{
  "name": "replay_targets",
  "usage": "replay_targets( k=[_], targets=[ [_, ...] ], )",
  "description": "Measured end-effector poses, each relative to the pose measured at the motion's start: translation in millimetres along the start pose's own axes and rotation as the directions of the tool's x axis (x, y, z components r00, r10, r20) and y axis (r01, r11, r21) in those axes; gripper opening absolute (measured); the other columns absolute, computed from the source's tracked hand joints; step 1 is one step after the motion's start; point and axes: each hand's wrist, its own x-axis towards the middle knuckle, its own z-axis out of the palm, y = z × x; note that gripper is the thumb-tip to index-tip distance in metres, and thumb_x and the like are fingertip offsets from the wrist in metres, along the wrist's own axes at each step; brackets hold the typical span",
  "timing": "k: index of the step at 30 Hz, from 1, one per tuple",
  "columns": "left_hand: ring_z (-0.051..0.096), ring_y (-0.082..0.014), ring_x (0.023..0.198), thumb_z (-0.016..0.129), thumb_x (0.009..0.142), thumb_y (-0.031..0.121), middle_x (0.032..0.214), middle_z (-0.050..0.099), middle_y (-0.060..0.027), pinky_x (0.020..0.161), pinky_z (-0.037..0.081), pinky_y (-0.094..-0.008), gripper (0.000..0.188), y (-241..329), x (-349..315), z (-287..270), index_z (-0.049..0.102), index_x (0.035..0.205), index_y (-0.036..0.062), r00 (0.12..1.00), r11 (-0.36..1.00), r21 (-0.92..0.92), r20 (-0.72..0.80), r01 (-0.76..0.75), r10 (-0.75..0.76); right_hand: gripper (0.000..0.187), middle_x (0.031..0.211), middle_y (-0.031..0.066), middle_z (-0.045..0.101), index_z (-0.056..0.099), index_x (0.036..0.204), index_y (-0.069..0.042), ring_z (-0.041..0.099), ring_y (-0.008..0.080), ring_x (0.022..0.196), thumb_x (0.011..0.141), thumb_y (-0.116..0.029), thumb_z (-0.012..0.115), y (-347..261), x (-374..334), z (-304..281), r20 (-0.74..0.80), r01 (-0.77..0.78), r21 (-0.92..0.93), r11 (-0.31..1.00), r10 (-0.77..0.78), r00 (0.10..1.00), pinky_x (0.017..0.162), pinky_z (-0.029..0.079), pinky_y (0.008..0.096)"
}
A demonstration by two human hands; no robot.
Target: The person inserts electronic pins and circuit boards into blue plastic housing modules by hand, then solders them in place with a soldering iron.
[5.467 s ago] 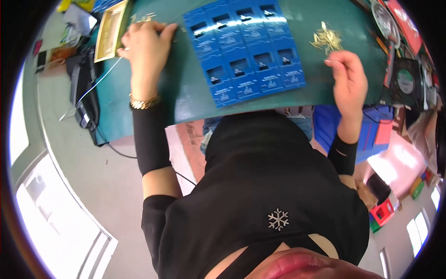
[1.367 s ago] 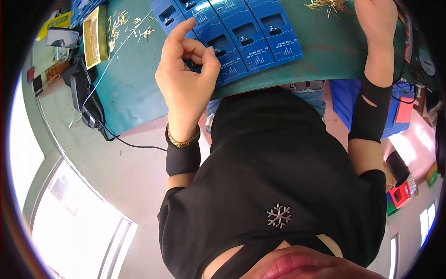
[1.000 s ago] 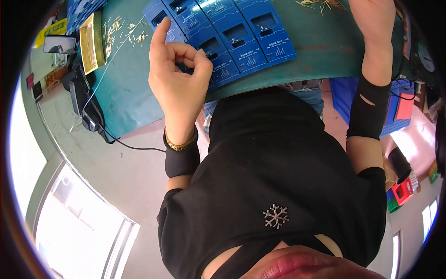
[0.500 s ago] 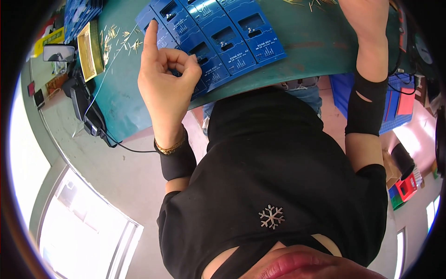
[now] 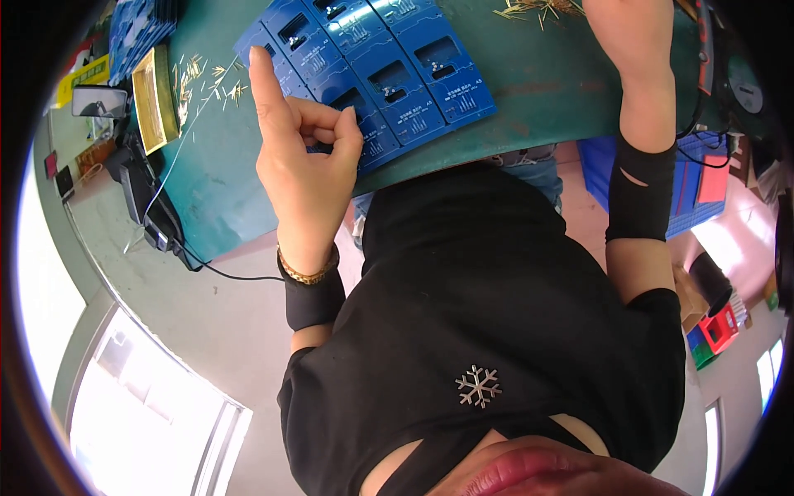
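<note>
A blue circuit board panel (image 5: 418, 126), divided into several sections with dark rectangular openings and small silver parts, lies on the green tabletop (image 5: 529, 91). Over its left near edge, my left hand (image 5: 306, 165) points its index finger away from me. The thumb and other fingers are curled together; whether anything small is between them is hidden. Farther right, beyond the panel, my right hand (image 5: 633, 37) reaches to the top edge of the picture. Its fingers lie outside the frame, so what it touches is not shown.
Thin gold-coloured pins (image 5: 542, 10) lie scattered behind the panel, and more pins (image 5: 188, 91) beside a yellow open tray (image 5: 155, 99) at left. A stack of blue boards (image 5: 142, 37) stands behind that tray. A black device (image 5: 149, 186) with a cable hangs at the table's left edge.
My left hand has shifted slightly nearer and right relative to the panel, with its fingers in much the same pose. The whole view has slid a little left.
</note>
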Motion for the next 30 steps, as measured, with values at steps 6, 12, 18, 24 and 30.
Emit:
replay_targets(
  k=[6,12,18,24,30],
  targets=[
    [0.061,-0.0154,0.068,0.077,0.074,-0.001,0.076,0.064,-0.0014,0.074,0.048,-0.0270,0.039,-12.1,-12.3,-6.5,0.068,0.111,0.0071,0.988,0.971,0.202,-0.050,-0.130,0.143,0.008,0.081,0.0073,0.065,0.069,0.090,0.002,0.062,0.0140,0.069,0.082,0.004,0.070,-36.6,-3.4,29.2,0.285,-0.261,0.038,0.965,0.240,0.928,0.062,0.046,0.0239],
    [0.059,-0.0222,0.105,0.080,0.074,0.013,0.104,0.067,-0.0002,0.097,0.035,-0.0372,0.018,-20.9,-20.8,-4.1,0.076,0.092,0.0152,0.974,0.938,0.287,-0.057,-0.195,0.220,0.007,0.081,0.0101,0.064,0.064,0.089,0.000,0.063,0.0249,0.072,0.083,0.003,0.067,-62.9,-12.2,27.6,0.273,-0.130,0.316,0.940,0.041,0.961,0.065,0.048,0.0279],
    [0.045,-0.0319,0.128,0.075,0.080,0.033,0.122,0.063,-0.0001,0.108,0.014,-0.0625,0.029,-24.6,-30.8,-12.3,0.075,0.106,0.0191,0.974,0.888,0.401,0.055,-0.225,0.222,0.004,0.084,0.0120,0.062,0.063,0.089,0.000,0.062,0.0257,0.074,0.085,0.001,0.065,-72.0,-19.0,23.3,0.425,-0.377,0.252,0.891,0.248,0.871,0.066,0.048,0.0295],
    [0.037,-0.0350,0.135,0.073,0.080,0.042,0.135,0.055,0.0000,0.107,0.002,-0.0693,0.042,-22.8,-36.6,-11.4,0.070,0.119,0.0252,0.965,0.845,0.467,0.150,-0.262,0.216,0.011,0.090,0.0038,0.070,0.067,0.102,-0.003,0.053,0.0017,0.059,0.095,0.000,0.058,-63.2,-44.8,47.8,0.465,-0.399,0.497,0.771,0.152,0.872,0.053,0.042,0.0155],
    [0.038,-0.0362,0.134,0.075,0.078,0.041,0.138,0.052,0.0007,0.105,0.010,-0.0698,0.048,-32.6,-39.1,-9.0,0.067,0.123,0.0271,0.972,0.883,0.405,0.123,-0.236,0.203,0.008,0.088,0.0056,0.065,0.067,0.096,-0.002,0.060,0.0129,0.069,0.090,0.001,0.063,-76.6,-41.7,65.5,0.381,-0.071,0.208,0.976,-0.014,0.924,0.061,0.047,0.0238]
  ],
)
